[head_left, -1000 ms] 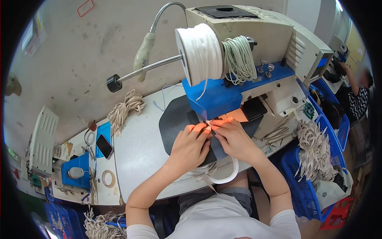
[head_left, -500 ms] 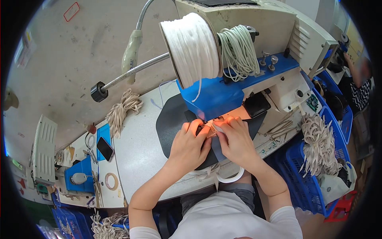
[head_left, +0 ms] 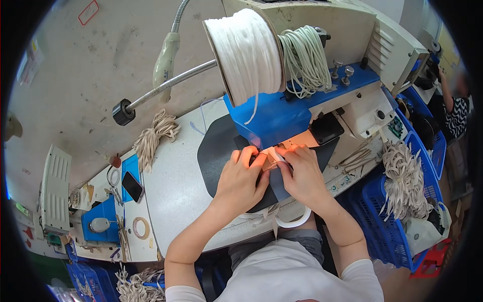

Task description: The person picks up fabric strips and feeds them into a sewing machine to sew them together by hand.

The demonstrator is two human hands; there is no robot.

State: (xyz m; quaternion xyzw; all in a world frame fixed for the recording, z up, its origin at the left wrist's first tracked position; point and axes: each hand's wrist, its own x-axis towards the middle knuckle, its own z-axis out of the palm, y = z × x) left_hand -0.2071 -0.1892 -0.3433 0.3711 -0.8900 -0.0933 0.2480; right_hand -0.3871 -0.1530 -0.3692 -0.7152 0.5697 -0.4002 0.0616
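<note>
Left hand (head_left: 240, 173) and right hand (head_left: 303, 176) meet at the lit spot below the machine's head, wrists on the near side, fingertips near each other. Finger and thumb of the right look closed on a light strip; the left's fingers curl over the work, and whether they pinch anything I cannot tell.

Taking the hands as the middle of the dial, the big machine (head_left: 347, 25) spreads from twelve to two, its blue head (head_left: 274, 123) at twelve, just beyond the fingers. Beneath lies the white table (head_left: 171, 191), with a dark plate (head_left: 219, 151) on it under the hands. A blue basket (head_left: 375, 221) stands at four. Toward half past eleven hangs the reel of white cord (head_left: 246, 55); a coil of pale cord (head_left: 304, 63) sits beside it, nearer half past twelve. Around half past nine lies a bundle of flat strips (head_left: 156, 133). At five, a white band (head_left: 294, 224) loops past the table's near edge. Smallest, the light strip (head_left: 276, 155) sits at the centre, under the orange glow.

My reading: the step in hand is lining the strip up at the head. The next move calls for a light, steady pinch, with fingertips clear of the working point.
</note>
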